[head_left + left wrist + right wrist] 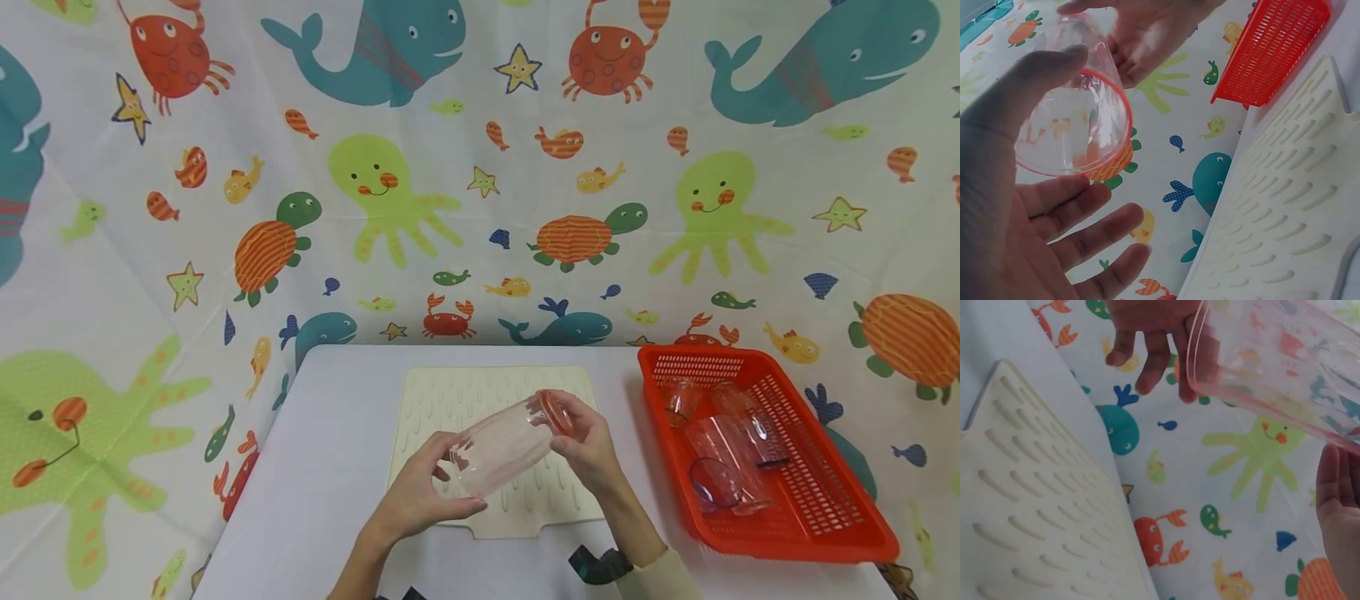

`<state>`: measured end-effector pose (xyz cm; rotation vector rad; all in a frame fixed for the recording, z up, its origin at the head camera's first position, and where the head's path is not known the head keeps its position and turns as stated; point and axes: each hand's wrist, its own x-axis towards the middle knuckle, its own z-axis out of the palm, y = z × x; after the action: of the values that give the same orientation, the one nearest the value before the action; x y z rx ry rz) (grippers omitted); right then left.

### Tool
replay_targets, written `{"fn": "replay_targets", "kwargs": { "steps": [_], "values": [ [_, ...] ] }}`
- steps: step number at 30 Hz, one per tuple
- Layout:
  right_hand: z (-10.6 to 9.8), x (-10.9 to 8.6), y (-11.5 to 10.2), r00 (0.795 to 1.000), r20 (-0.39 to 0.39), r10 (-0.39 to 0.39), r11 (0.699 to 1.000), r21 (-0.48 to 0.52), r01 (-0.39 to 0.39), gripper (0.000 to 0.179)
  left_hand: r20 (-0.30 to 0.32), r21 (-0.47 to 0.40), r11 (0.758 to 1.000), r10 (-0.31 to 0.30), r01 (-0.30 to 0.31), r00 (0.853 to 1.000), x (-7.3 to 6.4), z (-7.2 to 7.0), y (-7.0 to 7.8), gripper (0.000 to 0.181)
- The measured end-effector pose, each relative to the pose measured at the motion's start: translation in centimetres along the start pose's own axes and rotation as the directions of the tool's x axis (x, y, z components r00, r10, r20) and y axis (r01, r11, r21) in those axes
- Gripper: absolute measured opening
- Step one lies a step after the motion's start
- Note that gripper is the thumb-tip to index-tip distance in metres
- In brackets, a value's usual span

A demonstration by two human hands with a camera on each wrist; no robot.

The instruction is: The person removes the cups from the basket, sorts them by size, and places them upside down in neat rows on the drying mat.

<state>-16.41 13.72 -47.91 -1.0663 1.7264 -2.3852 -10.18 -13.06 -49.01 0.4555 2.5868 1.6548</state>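
Observation:
A pink-tinted clear tumbler (498, 450) is held in the air on its side, its right end tilted up. My left hand (420, 493) grips the lower left end between thumb and fingers. At the upper right end, which looks redder, my right hand (588, 446) holds it with thumb and fingers curled round. In the left wrist view the tumbler (1072, 147) shows a round red-edged end close to the left thumb, with several fingers spread beneath. The right wrist view shows its clear wall (1272, 369). Below it on the table lies a cream ridged draining mat (431, 400).
On the right stands a red perforated plastic basket (817, 537). Several clear drinking glasses (723, 454) lie inside it. The white table (300, 475) extends to the left of the mat. A curtain (480, 192) printed with sea animals hangs behind the table.

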Motion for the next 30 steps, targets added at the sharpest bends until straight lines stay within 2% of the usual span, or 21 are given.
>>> {"fn": "replay_targets", "kwargs": {
  "steps": [4, 8, 11, 14, 17, 21, 24, 30],
  "values": [
    [0.4, 0.9, -0.1, 1.000, -0.022, 0.002, 0.996, -0.093, -0.004, 0.050, 0.020, -0.004, 0.999, -0.048, 0.048, 0.999, -0.2, 0.4, -0.6, 0.076],
    [0.7, 1.8, -0.1, 0.999, -0.032, 0.032, 0.984, -0.172, -0.037, 0.053, -0.010, 0.059, 0.996, -0.073, 0.073, 0.997, -0.8, 0.5, -1.3, 0.073],
    [1.0, 2.6, 0.2, 0.998, -0.026, 0.057, 0.972, -0.228, -0.061, 0.054, -0.075, 0.173, 0.979, -0.099, 0.111, 0.992, -1.5, 0.6, -2.3, 0.070],
    [1.2, 3.4, 0.7, 0.998, -0.015, 0.062, 0.954, -0.293, -0.064, 0.054, -0.160, 0.290, 0.944, -0.113, 0.156, 0.981, -2.4, 0.7, -3.6, 0.069],
    [1.4, 4.2, 1.3, 0.998, -0.012, 0.069, 0.933, -0.353, -0.069, 0.055, -0.240, 0.371, 0.910, -0.098, 0.185, 0.966, -3.2, 0.9, -4.9, 0.066],
    [1.6, 5.1, 2.0, 0.992, -0.029, 0.121, 0.893, -0.433, -0.122, 0.057, -0.308, 0.432, 0.870, -0.105, 0.237, 0.946, -4.4, 1.1, -6.6, 0.064],
    [1.8, 5.6, 2.5, 0.984, -0.054, 0.170, 0.857, -0.484, -0.175, 0.059, -0.330, 0.446, 0.842, -0.159, 0.303, 0.930, -5.2, 1.2, -7.9, 0.068],
    [1.9, 6.7, 3.7, 0.962, -0.102, 0.253, 0.764, -0.589, -0.264, 0.063, -0.355, 0.435, 0.804, -0.261, 0.405, 0.898, -6.5, 1.7, -10.2, 0.084]
  ]
}}
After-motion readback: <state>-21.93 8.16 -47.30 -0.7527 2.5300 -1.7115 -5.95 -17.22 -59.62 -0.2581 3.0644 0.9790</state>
